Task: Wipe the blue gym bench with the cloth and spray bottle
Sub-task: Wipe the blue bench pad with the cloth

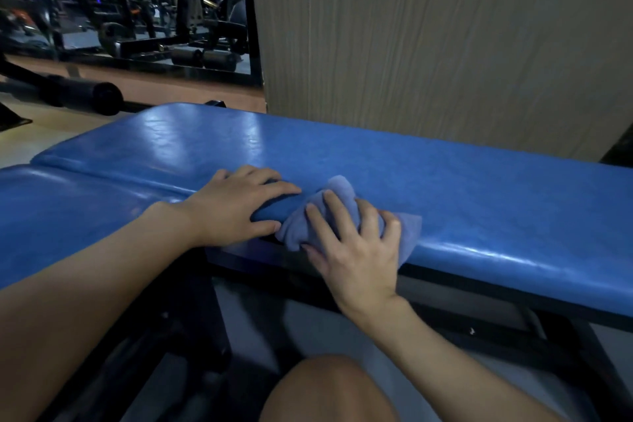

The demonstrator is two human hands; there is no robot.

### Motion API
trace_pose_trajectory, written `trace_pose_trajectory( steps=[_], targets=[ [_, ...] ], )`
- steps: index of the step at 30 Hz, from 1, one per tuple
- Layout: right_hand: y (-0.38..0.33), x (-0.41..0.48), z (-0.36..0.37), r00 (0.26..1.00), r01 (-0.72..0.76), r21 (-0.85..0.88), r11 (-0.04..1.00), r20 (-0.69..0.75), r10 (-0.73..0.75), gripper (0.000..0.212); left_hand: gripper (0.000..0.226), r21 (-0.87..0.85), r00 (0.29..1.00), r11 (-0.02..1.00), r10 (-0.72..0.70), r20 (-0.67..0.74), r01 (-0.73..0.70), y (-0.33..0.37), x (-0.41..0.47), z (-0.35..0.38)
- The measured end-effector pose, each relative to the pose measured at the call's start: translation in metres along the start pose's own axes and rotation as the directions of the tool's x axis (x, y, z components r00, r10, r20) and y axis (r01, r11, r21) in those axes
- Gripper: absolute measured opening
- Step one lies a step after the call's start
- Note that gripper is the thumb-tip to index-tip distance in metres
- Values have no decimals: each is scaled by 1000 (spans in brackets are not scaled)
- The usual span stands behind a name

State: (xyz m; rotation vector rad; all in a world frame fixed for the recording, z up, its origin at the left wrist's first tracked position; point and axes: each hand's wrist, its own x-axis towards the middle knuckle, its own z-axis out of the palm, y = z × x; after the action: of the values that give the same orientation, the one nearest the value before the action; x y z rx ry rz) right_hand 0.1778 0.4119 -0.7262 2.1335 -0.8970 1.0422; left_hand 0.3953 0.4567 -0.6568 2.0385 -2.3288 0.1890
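The blue padded gym bench (pixel 462 188) runs across the view, with a seam splitting off a second pad at the left. My right hand (pixel 356 247) presses a crumpled pale blue cloth (pixel 407 233) against the bench's near edge, fingers spread over it. Just left of the cloth, my left hand (pixel 236 204) rests on the same near edge, fingers lying on top of the pad and thumb down its side. No spray bottle is in view.
A wood-grain panel (pixel 445 44) stands right behind the bench. A mirror (pixel 120 3) at the back left reflects gym machines. A black padded roller (pixel 85 96) lies at the left. The bench's black frame (pixel 513 312) and my knee (pixel 325 390) are below.
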Motion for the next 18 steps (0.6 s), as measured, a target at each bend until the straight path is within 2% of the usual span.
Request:
trace_pose_trajectory(
  steps=[4, 7, 9, 13, 18],
  targets=[
    [37, -19, -11, 999, 30, 40, 999, 31, -31, 49, 79, 9, 1000, 1000, 26, -6, -26, 4, 10, -9],
    [68, -46, -29, 987, -160, 18, 987, 2, 160, 47, 78, -33, 996, 996, 82, -22, -83, 20, 18, -9],
    [65, -55, -35, 974, -224, -52, 973, 21, 225, 49, 76, -13, 991, 992, 129, -18, -129, 30, 22, -4],
    [64, -39, -42, 980, -152, -148, 977, 104, 169, 50, 77, 18, 994, 994, 105, -33, -105, 37, 27, 0],
    [31, -17, -19, 989, -145, -61, 988, 21, 146, 48, 74, -24, 991, 992, 119, -68, -121, 31, 24, 2]
  ],
)
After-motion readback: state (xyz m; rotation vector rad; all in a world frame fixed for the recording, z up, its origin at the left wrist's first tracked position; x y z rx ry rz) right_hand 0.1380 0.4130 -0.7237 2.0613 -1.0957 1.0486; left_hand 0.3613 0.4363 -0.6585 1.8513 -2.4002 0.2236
